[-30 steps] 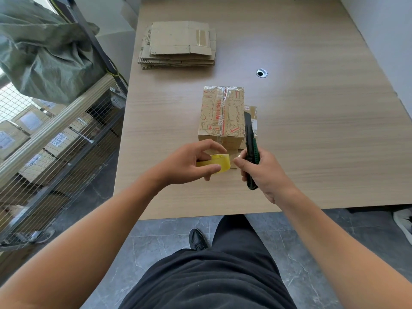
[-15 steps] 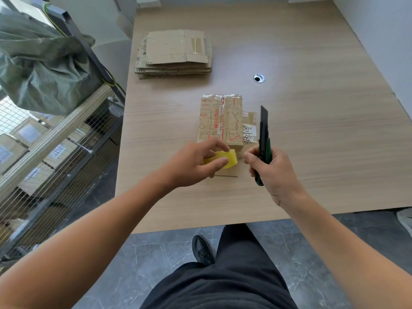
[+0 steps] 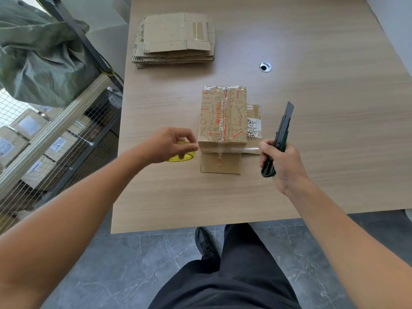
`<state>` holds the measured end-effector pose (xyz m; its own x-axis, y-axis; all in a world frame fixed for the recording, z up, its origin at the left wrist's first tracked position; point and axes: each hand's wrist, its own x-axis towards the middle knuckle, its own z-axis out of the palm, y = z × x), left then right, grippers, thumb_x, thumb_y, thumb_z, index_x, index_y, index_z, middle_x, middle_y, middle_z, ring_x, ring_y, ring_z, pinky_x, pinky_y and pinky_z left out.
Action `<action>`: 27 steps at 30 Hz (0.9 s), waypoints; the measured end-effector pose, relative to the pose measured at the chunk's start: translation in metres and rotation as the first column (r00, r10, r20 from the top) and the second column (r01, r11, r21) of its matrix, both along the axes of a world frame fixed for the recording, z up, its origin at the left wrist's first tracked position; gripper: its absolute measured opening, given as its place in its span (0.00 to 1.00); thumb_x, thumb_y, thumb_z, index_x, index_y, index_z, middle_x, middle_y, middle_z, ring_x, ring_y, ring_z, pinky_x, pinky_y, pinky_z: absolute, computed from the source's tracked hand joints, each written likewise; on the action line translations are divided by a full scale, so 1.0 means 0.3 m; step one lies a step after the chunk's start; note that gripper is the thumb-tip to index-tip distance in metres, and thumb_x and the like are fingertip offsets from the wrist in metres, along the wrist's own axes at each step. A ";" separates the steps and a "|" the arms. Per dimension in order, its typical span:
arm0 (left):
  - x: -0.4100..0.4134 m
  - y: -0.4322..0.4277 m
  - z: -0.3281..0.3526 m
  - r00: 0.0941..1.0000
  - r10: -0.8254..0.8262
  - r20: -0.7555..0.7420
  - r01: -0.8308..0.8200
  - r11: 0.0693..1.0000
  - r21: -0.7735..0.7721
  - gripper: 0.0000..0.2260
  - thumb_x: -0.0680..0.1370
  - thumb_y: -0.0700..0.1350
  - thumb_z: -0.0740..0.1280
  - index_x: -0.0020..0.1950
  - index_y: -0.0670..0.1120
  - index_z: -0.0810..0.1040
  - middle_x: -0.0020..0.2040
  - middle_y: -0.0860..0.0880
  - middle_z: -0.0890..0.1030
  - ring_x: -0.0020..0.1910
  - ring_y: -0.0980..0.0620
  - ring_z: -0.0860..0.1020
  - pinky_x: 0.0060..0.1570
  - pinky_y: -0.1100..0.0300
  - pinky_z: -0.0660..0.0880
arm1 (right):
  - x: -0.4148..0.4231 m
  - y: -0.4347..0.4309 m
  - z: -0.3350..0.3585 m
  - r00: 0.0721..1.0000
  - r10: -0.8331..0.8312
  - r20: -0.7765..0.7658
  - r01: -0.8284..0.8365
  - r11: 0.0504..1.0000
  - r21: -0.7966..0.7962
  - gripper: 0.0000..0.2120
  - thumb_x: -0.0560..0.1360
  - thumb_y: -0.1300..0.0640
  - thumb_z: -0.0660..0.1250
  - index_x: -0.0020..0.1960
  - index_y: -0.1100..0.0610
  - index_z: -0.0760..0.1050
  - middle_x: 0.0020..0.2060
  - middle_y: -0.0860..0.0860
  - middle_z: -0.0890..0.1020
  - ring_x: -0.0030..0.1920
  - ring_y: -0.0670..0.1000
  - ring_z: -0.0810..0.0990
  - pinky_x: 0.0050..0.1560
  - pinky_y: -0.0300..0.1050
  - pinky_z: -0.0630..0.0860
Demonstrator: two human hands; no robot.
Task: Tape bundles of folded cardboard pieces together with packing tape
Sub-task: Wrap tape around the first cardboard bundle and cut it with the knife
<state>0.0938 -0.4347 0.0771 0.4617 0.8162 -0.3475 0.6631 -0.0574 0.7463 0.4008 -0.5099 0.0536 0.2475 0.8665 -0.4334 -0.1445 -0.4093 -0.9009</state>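
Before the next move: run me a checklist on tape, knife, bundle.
1. Is the bundle banded: ok, a clear tape strip crosses its near end.
2. Strip cut free from the tape roll: cannot tell, clear tape too faint.
3. Blade retracted: not ok, the utility knife has its blade out, pointing away, gripped in the right hand.
4. Roll under control: ok, the left hand grips it left of the bundle.
5. More stock ready: ok, a cardboard stack lies at the far left of the table.

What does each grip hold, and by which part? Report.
The right grip holds the utility knife by the lower handle. The left grip curls over the yellow tape roll; whether it grips it cannot be told.
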 end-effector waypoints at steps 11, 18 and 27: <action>0.009 0.170 -0.187 0.960 -0.007 -0.278 0.023 0.998 0.051 0.06 0.78 0.59 0.69 0.45 0.59 0.80 0.35 0.65 0.82 0.38 0.68 0.78 0.34 0.63 0.69 | -0.019 0.163 -0.251 0.992 0.065 0.109 -0.057 0.995 -0.080 0.05 0.77 0.56 0.70 0.43 0.52 0.77 0.27 0.46 0.77 0.28 0.48 0.75 0.36 0.46 0.75; 0.008 0.215 -0.260 0.961 -0.028 -0.275 0.052 0.996 0.077 0.06 0.79 0.59 0.68 0.48 0.59 0.81 0.38 0.63 0.83 0.41 0.64 0.78 0.39 0.62 0.70 | -0.015 0.203 -0.313 0.987 0.089 0.136 -0.080 0.994 -0.070 0.03 0.80 0.56 0.69 0.49 0.56 0.77 0.37 0.56 0.78 0.29 0.49 0.75 0.37 0.50 0.72; 0.040 0.227 -0.290 0.948 -0.066 -0.312 0.198 0.888 0.415 0.25 0.73 0.72 0.63 0.44 0.51 0.83 0.31 0.55 0.75 0.33 0.49 0.72 0.39 0.61 0.68 | 0.012 0.220 -0.382 0.905 0.147 0.399 -0.259 0.935 0.244 0.09 0.80 0.50 0.69 0.59 0.47 0.76 0.49 0.46 0.82 0.44 0.52 0.81 0.47 0.53 0.82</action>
<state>0.1058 -0.3665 -0.0098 0.5128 0.8524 -0.1023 0.8034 -0.4345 0.4071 0.4044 -0.4438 -0.0609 0.1457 0.9866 -0.0728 0.2790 -0.1115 -0.9538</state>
